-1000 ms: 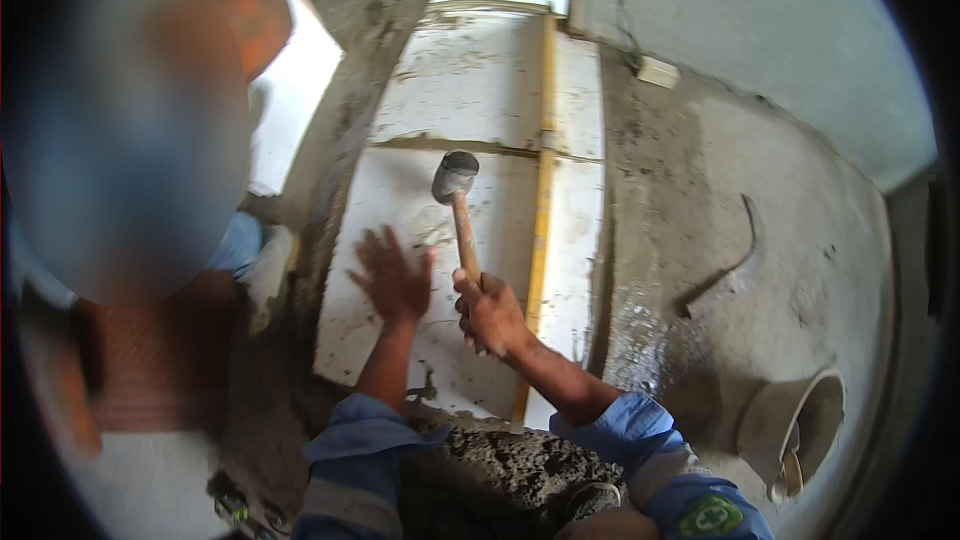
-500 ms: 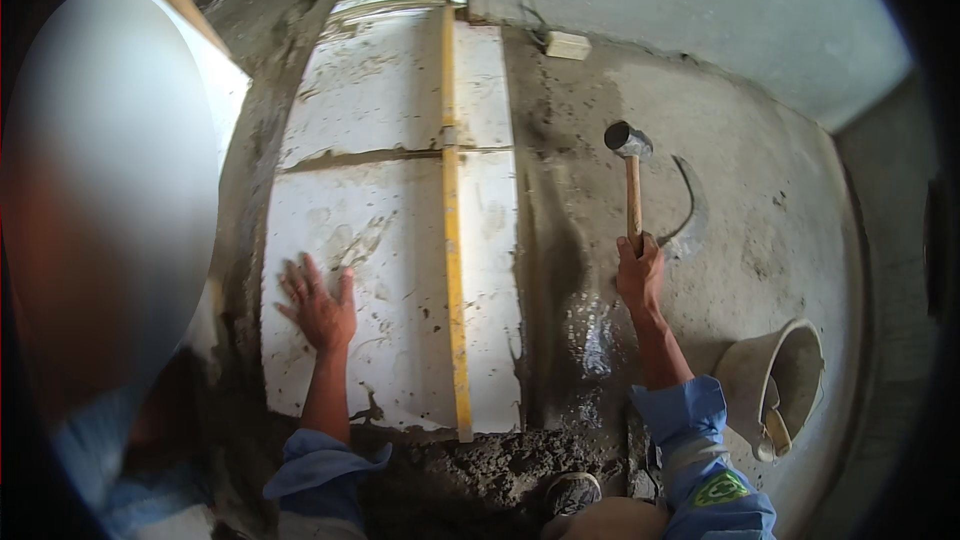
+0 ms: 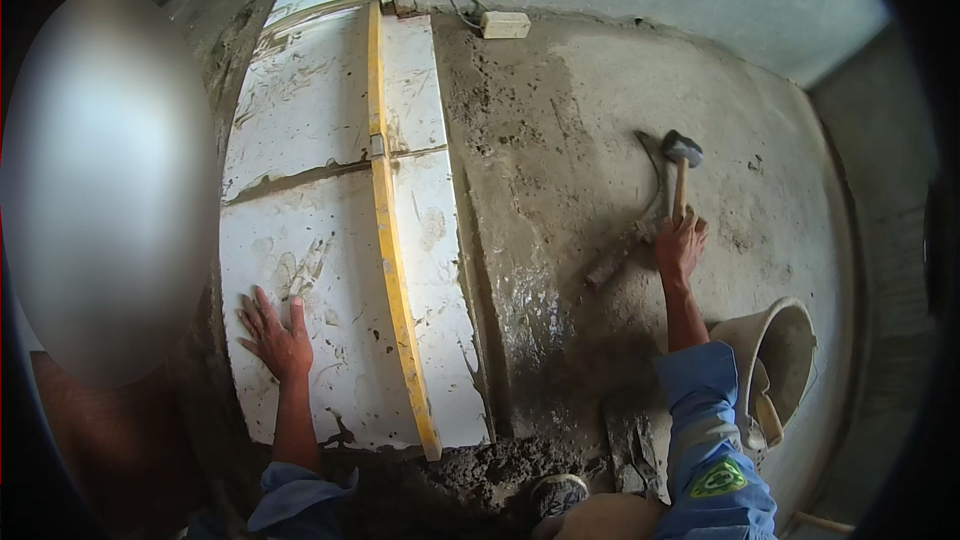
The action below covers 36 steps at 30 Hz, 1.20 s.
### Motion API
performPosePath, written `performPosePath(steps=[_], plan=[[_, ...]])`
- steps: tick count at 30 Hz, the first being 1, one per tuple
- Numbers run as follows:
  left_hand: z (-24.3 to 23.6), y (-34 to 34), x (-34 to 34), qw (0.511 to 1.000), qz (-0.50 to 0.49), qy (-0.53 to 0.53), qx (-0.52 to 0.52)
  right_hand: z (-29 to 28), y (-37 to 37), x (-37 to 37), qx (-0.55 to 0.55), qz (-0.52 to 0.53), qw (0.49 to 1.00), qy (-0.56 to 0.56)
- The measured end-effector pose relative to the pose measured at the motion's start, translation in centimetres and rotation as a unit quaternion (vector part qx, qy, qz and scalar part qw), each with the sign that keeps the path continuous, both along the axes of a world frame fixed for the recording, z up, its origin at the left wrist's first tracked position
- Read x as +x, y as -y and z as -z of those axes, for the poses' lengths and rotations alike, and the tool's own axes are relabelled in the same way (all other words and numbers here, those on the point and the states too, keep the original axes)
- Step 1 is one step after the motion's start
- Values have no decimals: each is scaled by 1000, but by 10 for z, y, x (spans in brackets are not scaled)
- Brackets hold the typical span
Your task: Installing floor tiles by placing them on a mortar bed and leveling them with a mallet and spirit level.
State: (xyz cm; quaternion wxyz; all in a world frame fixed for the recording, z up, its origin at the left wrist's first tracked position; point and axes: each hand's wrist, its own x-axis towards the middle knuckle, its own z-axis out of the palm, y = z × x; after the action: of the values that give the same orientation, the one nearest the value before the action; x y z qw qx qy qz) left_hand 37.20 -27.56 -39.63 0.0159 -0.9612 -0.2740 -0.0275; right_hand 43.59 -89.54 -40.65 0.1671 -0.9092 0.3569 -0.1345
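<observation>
My left hand [image 3: 278, 342] lies flat with fingers spread on the nearer white tile [image 3: 340, 380]. A yellow level or straightedge [image 3: 390, 240] runs lengthwise over this tile and the farther white tile [image 3: 310, 90], to the right of that hand. My right hand [image 3: 682, 248] is low over the grey floor at the right, its fingers around the wooden handle of a mallet [image 3: 684, 150] with a dark head. Just left of the mallet lies a curved, sickle-like tool [image 3: 655, 180] with a thick handle, partly behind my right hand.
A dirty bucket [image 3: 792, 340] with a tool inside stands right of my right forearm. Wet mortar [image 3: 500, 470] lies along the tile's near edge, close to my shoe [image 3: 558, 495]. A pale box with a cable [image 3: 505, 25] sits by the back wall. A blurred shape fills the left.
My right hand has moved right and lowered the mallet toward the floor beside the curved tool, uncovering that tool's handle. My left hand stays on the tile. The view has shifted right.
</observation>
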Motion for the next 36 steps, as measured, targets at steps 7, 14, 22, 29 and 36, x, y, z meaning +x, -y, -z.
performPosePath(steps=[7, 14, 22, 29, 36], plan=[[6, -2, -5, 1000, 13, 21, -14, 24, -37, 118, -61, -292, 947, 118], [-4, 3, -7, 998, -3, 36, -42, 56, -34, 168, -56, -216, 969, 109], [-8, 3, -2, 998, 2, 24, -54, 47, -44, 171, -81, -166, 983, -4], [-14, 7, 0, 996, 11, 32, -79, 43, -45, 170, -79, -151, 984, -43], [-17, 9, 3, 995, 11, 41, -93, 41, -45, 172, -81, -155, 983, -58]])
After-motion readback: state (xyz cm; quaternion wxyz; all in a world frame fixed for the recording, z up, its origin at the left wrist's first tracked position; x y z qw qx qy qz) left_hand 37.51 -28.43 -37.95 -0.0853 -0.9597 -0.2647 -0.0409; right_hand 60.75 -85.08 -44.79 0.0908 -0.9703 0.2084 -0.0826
